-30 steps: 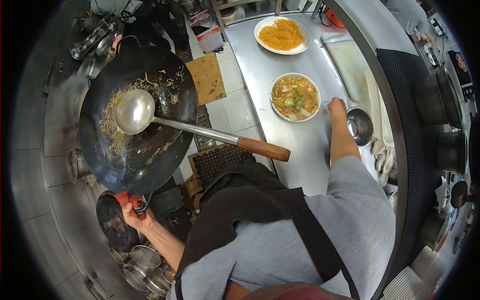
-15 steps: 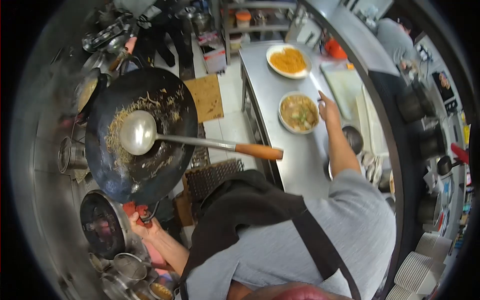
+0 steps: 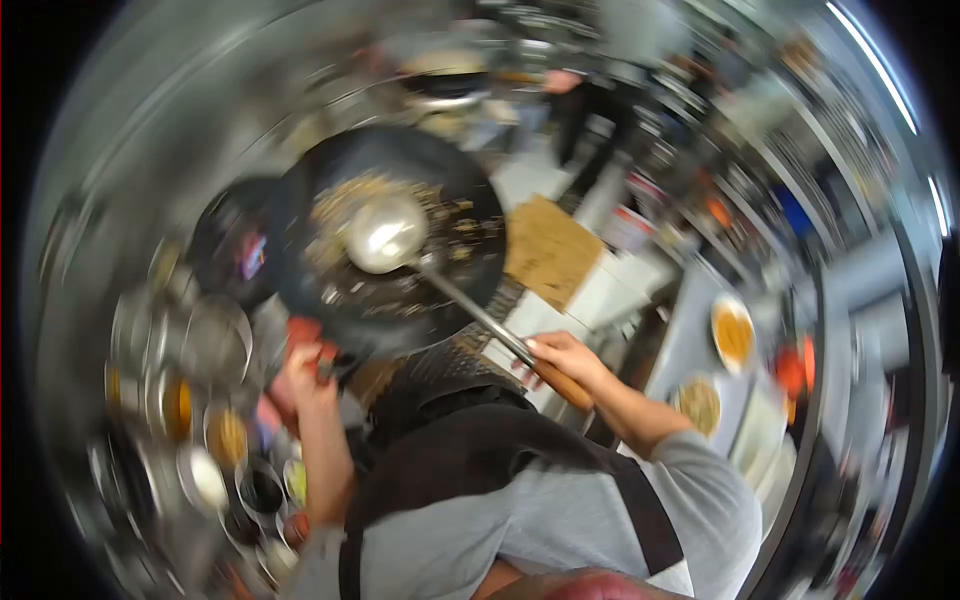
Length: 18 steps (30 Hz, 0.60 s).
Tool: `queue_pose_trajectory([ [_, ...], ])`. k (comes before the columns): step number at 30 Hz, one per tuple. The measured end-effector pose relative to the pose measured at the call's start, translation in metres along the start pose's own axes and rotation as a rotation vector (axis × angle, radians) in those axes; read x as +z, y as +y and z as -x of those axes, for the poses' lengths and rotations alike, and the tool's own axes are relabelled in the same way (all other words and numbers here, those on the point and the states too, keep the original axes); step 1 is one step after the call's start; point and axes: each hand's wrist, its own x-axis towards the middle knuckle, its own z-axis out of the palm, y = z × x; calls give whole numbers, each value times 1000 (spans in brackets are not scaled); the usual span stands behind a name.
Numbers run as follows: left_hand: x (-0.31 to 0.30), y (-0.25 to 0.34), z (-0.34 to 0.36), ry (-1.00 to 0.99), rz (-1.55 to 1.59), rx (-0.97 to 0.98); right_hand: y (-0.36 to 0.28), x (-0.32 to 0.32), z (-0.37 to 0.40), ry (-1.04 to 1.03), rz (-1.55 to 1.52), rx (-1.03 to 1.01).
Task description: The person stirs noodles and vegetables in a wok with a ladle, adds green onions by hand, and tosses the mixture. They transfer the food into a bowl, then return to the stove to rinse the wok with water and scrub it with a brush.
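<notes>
A large black wok [image 3: 470, 200] fills the middle of the view, with noodle-like bits stuck to its inner surface. My left hand [image 3: 308, 378] is closed around the wok's handle, with a red cloth or wrap [image 3: 303, 330] at the grip. Inside the wok rests the bowl of a steel ladle [image 3: 388, 235]. The ladle's shaft reaches over the rim to a wooden end, where my right hand [image 3: 562, 357] has its fingers around the handle. Motion blur softens the finer details of both hands.
A dark burner [image 3: 230, 245] sits left of the wok. Bowls and containers of ingredients [image 3: 228, 437] crowd the lower left. On the steel table [image 3: 680, 340] at right stand a plate of orange food [image 3: 733, 335] and a bowl of food [image 3: 697, 405]. Another person's legs [image 3: 600, 130] show behind.
My right hand has left the bowl on the table and taken hold of the ladle's handle. The view has turned left, and the wok has swung with my left hand still on its handle.
</notes>
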Motion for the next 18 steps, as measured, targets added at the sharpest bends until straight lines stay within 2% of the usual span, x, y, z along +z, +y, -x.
queue_pose_trajectory([
  [3,3,41,-4,123,-38,140,-34,73,-36,-176,-124,120],
  [4,-7,33,-6,178,-60,184,-32,69,-40,-271,-64,175],
  [6,-19,29,-7,279,-68,251,-35,68,-57,-220,-238,219],
  [10,-24,44,-28,409,6,363,-70,73,-117,-383,-37,223],
  [11,-7,36,-25,420,12,408,-81,55,-116,-398,38,172],
  [12,-15,39,-41,541,58,430,-90,60,-135,-398,127,133],
  [14,-21,44,-70,517,161,459,-112,73,-172,-438,218,60],
  [16,-43,40,-108,476,359,416,-142,95,-203,-448,299,-80],
  [18,-31,45,-145,532,241,330,-164,111,-255,-441,398,-240],
])
